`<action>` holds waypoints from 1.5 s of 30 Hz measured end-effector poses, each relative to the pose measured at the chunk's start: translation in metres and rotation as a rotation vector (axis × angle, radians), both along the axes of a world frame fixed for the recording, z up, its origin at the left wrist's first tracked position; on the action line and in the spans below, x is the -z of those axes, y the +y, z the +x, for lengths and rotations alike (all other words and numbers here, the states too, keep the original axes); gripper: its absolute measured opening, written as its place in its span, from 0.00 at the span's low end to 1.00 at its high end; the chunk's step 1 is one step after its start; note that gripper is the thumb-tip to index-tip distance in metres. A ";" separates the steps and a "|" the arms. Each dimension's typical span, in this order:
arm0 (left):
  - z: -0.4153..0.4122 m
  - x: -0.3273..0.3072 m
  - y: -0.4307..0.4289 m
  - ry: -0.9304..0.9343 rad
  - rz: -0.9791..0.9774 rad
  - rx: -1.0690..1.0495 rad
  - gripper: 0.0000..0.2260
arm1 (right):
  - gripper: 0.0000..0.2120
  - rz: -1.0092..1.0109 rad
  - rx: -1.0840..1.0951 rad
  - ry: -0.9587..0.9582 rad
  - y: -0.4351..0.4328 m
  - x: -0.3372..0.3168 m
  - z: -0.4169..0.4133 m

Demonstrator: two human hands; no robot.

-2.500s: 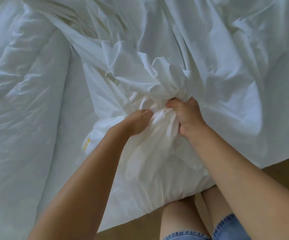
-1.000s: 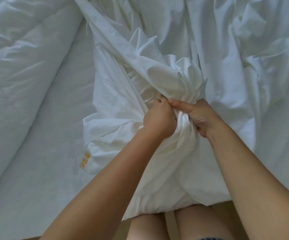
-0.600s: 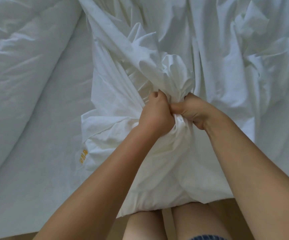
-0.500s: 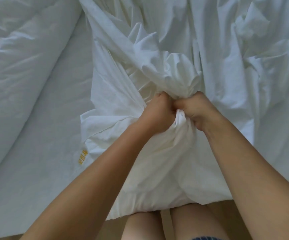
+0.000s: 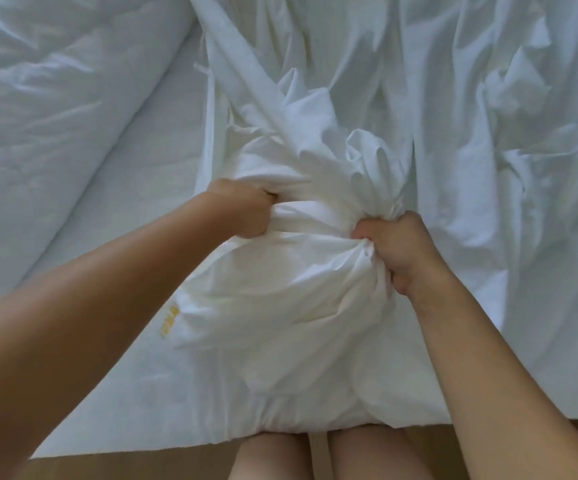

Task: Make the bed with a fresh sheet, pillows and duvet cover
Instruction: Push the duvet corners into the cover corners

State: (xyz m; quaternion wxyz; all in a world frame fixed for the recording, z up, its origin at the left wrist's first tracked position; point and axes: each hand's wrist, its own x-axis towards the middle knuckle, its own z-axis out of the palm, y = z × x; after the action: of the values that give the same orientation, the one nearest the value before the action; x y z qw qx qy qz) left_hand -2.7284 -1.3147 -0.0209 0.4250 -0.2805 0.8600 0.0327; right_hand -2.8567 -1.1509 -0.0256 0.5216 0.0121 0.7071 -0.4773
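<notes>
The left hand (image 5: 246,211) and right hand (image 5: 403,251) were each clenched on the bunched duvet cover (image 5: 298,292) at the bed (image 5: 124,209) edge (all twisted folds), so a hard tug might slide it onto the floor (image 5: 124,467)

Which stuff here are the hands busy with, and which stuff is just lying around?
Part of the job right now:
- left hand and right hand, fingers curled tight
- bunched white cover, gripped by both hands

Just lying there, untouched for now:
- puffy duvet on the left
- flat sheet beside it
- brown floor at the bed's edge
</notes>
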 end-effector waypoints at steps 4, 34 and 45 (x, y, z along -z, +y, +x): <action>0.022 -0.032 -0.035 -0.107 -0.147 -0.147 0.31 | 0.07 -0.031 0.012 0.141 -0.020 -0.015 0.033; -0.060 -0.027 0.068 0.948 0.728 -0.819 0.22 | 0.13 -0.318 0.218 -0.157 0.002 -0.016 0.001; -0.017 0.012 0.000 -0.126 0.105 -0.406 0.43 | 0.17 -0.252 0.375 -0.198 0.006 -0.007 0.026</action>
State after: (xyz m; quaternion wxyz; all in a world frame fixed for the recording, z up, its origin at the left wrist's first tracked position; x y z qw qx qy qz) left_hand -2.7455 -1.3146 -0.0327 0.4766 -0.4271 0.7547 0.1446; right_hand -2.8309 -1.1453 -0.0185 0.4883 0.1248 0.5728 -0.6465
